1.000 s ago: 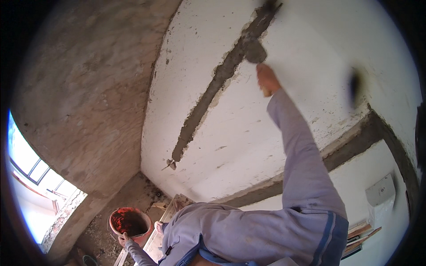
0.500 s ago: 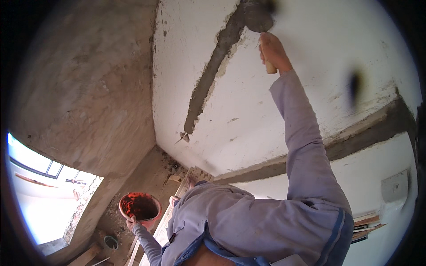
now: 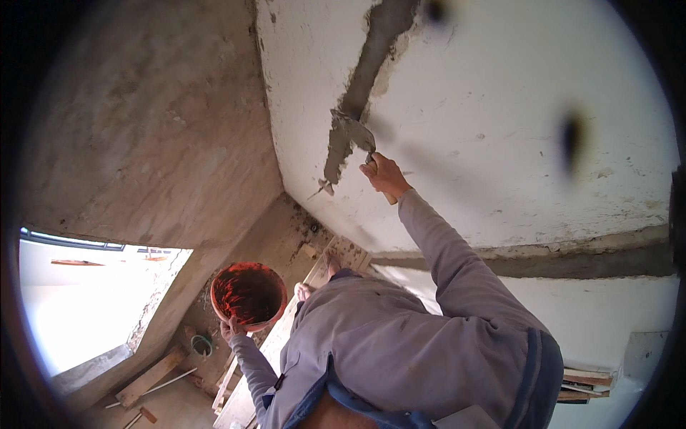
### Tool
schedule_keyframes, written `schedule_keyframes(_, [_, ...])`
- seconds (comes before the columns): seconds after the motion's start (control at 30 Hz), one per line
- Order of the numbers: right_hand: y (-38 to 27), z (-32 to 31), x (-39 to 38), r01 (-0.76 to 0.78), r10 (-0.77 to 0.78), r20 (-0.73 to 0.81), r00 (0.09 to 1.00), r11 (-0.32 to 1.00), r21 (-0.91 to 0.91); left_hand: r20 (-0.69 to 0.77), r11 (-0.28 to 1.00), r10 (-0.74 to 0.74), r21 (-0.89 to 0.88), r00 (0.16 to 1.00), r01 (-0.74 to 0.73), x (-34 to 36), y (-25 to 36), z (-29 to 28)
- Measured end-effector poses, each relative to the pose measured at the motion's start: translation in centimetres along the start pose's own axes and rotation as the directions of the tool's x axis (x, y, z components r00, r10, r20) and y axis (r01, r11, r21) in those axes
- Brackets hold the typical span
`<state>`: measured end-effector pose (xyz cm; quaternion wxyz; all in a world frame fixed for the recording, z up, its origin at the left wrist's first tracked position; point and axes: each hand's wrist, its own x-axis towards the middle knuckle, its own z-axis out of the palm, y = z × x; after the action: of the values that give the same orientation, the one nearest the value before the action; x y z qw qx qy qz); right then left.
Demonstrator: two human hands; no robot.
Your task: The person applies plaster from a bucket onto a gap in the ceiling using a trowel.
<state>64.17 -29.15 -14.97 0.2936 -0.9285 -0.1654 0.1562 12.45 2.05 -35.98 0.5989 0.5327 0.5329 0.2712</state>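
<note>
My right hand (image 3: 386, 176) is wrapped round the wooden handle of a trowel (image 3: 357, 134). The trowel's grey blade lies over the lower part of a dark mortar strip (image 3: 379, 53) that runs down the white wall (image 3: 500, 129). Just below the blade, a small stub with thin wire-like ends (image 3: 326, 186) sticks out at the strip's lower end. Low on the left, my left hand (image 3: 231, 329) grips the rim of a red-orange bucket (image 3: 246, 277). The bucket tilts toward me and shows dark, smeared insides; how much it holds I cannot tell.
My bare feet (image 3: 332, 263) rest on a wooden plank (image 3: 246, 386) above the floor. A bright opening (image 3: 100, 307) lies to the left. Below are a small green pail (image 3: 201, 346) and a board (image 3: 151, 377). Another mortar band (image 3: 572, 267) crosses the wall at right.
My right hand has brought the trowel down and to the left along the mortar strip. The bucket appears slightly farther right, still in my left hand; the whole view has shifted.
</note>
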Motion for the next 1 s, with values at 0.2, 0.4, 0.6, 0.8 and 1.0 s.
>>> schedule_keyframes(0.2, [2.2, 2.8, -0.3, 0.086, -0.092, -0.042, 0.995, 0.989, -0.123, -0.006, 0.999, 0.018, 0.042, 1.0, -0.018, -2.0, 1.0, 2.2])
schedule_keyframes(0.4, [6.7, 8.7, -2.5, -0.074, 0.056, 0.248, 0.967, 0.995, 0.066, -0.05, 0.988, -0.106, 0.105, 0.993, 0.111, -3.6, 0.7, 1.4])
schedule_keyframes(0.6, [11.0, 10.9, -0.5, -0.124, 0.131, -0.018, 0.991, 0.968, 0.219, -0.044, 0.979, -0.201, -0.028, 0.979, 0.2, -8.0, 6.5, 3.3])
schedule_keyframes(0.8, [10.2, 9.1, 2.8, 0.016, -0.002, -0.108, 0.994, 0.991, 0.133, -0.036, 0.97, -0.239, -0.054, 0.97, 0.237, -8.3, 2.8, 3.1])
schedule_keyframes(1.0, [18.1, 15.9, 4.9, -0.029, 0.017, -0.11, 0.994, 0.993, -0.112, 0.059, 0.916, -0.399, -0.013, 0.915, 0.4, -6.0, 4.2, 11.7])
